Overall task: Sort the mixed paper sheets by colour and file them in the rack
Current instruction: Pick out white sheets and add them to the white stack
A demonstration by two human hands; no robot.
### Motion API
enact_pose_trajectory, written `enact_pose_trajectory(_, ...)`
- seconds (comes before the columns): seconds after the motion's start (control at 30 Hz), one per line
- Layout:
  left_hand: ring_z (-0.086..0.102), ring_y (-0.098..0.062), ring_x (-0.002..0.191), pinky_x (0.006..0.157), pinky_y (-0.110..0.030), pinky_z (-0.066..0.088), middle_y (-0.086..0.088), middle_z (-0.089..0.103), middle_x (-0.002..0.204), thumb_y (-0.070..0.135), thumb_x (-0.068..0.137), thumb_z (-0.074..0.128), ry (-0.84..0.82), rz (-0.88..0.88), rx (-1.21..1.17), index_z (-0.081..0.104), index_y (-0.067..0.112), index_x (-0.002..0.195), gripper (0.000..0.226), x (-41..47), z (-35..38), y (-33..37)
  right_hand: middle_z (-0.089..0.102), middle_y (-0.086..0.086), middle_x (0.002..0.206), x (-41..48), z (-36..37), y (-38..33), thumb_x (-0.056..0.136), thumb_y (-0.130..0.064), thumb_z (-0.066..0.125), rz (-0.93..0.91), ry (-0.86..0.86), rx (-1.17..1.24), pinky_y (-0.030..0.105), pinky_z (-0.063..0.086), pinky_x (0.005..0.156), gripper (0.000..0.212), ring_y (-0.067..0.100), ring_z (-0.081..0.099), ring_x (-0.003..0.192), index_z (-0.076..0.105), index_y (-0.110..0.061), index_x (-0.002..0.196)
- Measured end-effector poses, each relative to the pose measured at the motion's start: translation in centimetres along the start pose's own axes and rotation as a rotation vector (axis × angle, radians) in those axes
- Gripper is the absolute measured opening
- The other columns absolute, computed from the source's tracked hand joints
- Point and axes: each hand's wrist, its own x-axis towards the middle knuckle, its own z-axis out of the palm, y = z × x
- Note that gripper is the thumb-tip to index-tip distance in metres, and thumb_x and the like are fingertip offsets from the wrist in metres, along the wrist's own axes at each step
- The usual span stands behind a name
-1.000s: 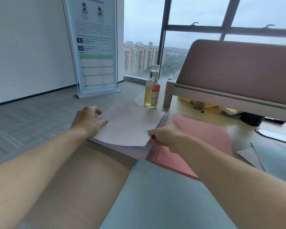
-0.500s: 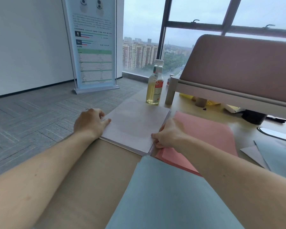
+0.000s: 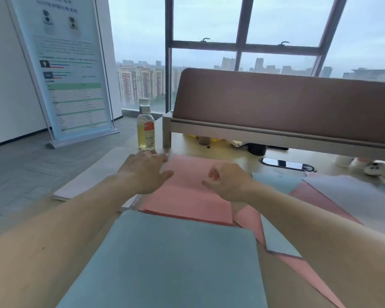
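My left hand [image 3: 146, 172] and right hand [image 3: 228, 182] hover open and empty over the pink stack [image 3: 187, 192]; the white stack [image 3: 98, 174] lies just left, the blue stack [image 3: 171, 263] nearest me.

A single head-worn view looks forward and down, close over the surface [image 3: 236, 155], windows far beyond.

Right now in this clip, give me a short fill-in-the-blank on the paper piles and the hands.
1. Both hands, left hand and right hand, hover open over the ____ stack.
2. The stack nearest the camera is ____.
3. The pale stack lies to the ____ of the pink one.
4. The bottle holds a ____ liquid.

Missing words: pink; blue; left; yellow
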Motion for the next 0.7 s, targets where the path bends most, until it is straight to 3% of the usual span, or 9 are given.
enact_pose_trajectory(0.17,0.044,-0.026,0.135,0.111,-0.046,0.036,-0.003,0.049,0.146,0.057,0.098,0.045,-0.020,0.131,-0.015,0.050,0.030,0.139,0.049,0.2,-1.2,11.0,0.061,-0.001,0.116,-6.0,-5.5,11.5,0.091,-0.053,0.059,0.158,0.044,-0.060,0.034,0.049,0.089,0.039,0.020,0.058,0.103,0.059,-0.022,0.114)
enact_pose_trajectory(0.3,0.053,-0.026,0.122,0.095,-0.038,0.043,-0.001,0.058,0.135,0.054,0.100,0.043,-0.077,0.228,0.004,0.054,0.026,0.134,0.046,1.0,-0.9,20.5,0.063,-0.002,0.108,-11.1,-9.6,20.0,0.089,-0.052,0.063,0.265,0.119,-0.062,0.030,0.043,0.082,0.037,0.018,0.055,0.097,0.062,-0.022,0.112)
enact_pose_trajectory(0.4,0.049,-0.023,0.128,0.102,-0.037,0.043,0.000,0.055,0.140,0.060,0.096,0.048,-0.100,0.299,0.000,0.050,0.029,0.139,0.053,2.0,0.5,27.2,0.064,0.001,0.105,-14.4,-12.0,26.1,0.089,-0.047,0.067,0.338,0.167,-0.046,0.030,0.044,0.082,0.034,0.021,0.059,0.099,0.063,-0.019,0.107)
enact_pose_trajectory(0.53,0.047,-0.024,0.130,0.102,-0.037,0.039,-0.001,0.050,0.142,0.055,0.095,0.050,-0.141,0.355,-0.029,0.051,0.031,0.138,0.049,2.0,2.5,35.4,0.063,0.001,0.114,-18.2,-13.9,32.2,0.091,-0.047,0.063,0.410,0.146,-0.085,0.031,0.047,0.084,0.038,0.020,0.058,0.098,0.061,-0.019,0.116)
enact_pose_trajectory(0.7,0.060,-0.019,0.103,0.087,-0.031,0.051,0.001,0.064,0.115,0.049,0.092,0.058,-0.282,0.301,-0.229,0.066,0.021,0.113,0.036,1.5,5.2,41.5,0.062,0.000,0.118,-20.5,-13.5,36.7,0.088,-0.050,0.062,0.427,0.122,-0.117,0.039,0.050,0.092,0.037,0.021,0.057,0.104,0.060,-0.026,0.116)
